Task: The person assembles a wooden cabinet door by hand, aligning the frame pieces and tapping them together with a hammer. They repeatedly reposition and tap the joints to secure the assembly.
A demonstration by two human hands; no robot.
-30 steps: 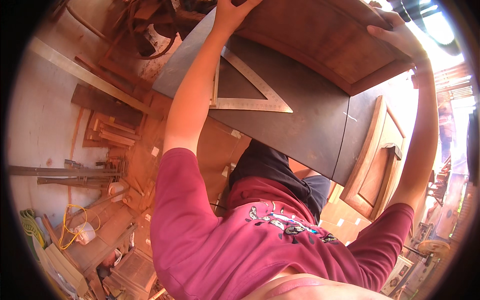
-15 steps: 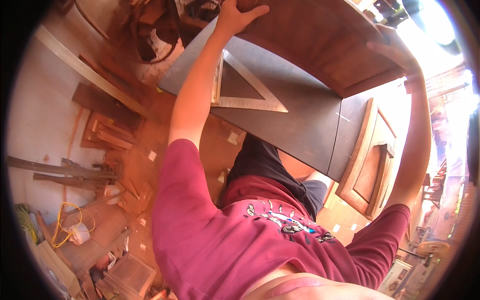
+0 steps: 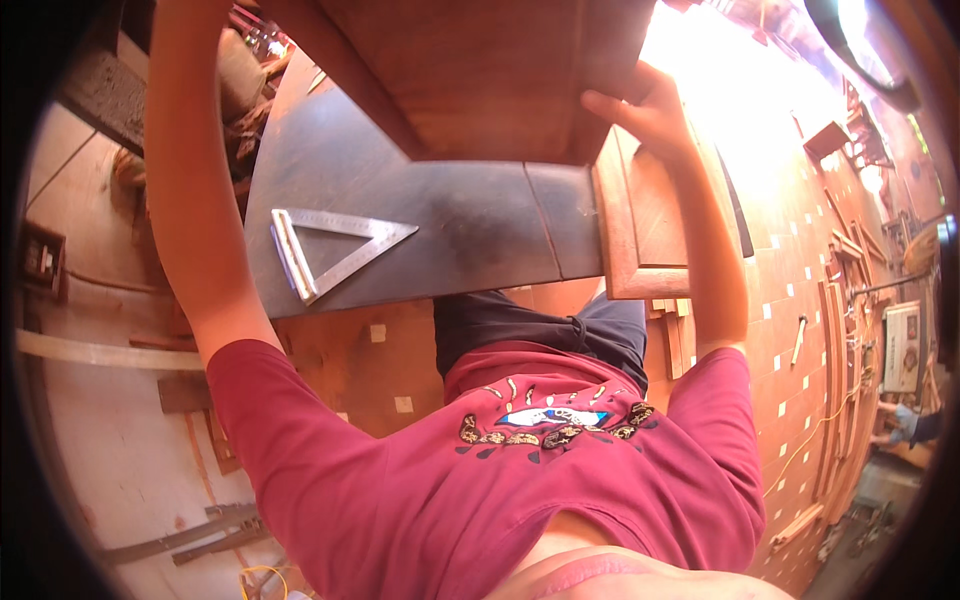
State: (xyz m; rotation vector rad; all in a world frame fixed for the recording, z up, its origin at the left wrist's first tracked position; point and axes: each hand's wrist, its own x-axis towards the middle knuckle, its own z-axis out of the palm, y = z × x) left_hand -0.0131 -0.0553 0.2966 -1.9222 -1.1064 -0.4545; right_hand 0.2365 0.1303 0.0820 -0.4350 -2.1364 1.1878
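Note:
A dark reddish-brown framed wooden panel [image 3: 480,80], much like a cabinet door, is held up above a dark table [image 3: 450,240]. My right hand [image 3: 655,115] grips its right edge, thumb on the face towards me and the other fingers partly hidden. My left forearm [image 3: 190,180] reaches up along the panel's left side, and the hand itself is cut off by the upper edge of the picture. On the table's left part lies a metal set square [image 3: 355,265] with a thick edge. Under my right forearm, at the table's right end, rests a lighter framed wooden door [image 3: 620,225].
Wooden strips [image 3: 835,370] and a hammer-like tool [image 3: 799,340] lie on the tiled floor [image 3: 770,400] at the right. Long boards [image 3: 110,350] lean by the left wall. Another person's hand [image 3: 885,425] shows at the far right.
My view has turned, so the table and set square appear further left. The panel has shifted left in the picture, and my left hand has passed out of view. My right hand still grips the panel.

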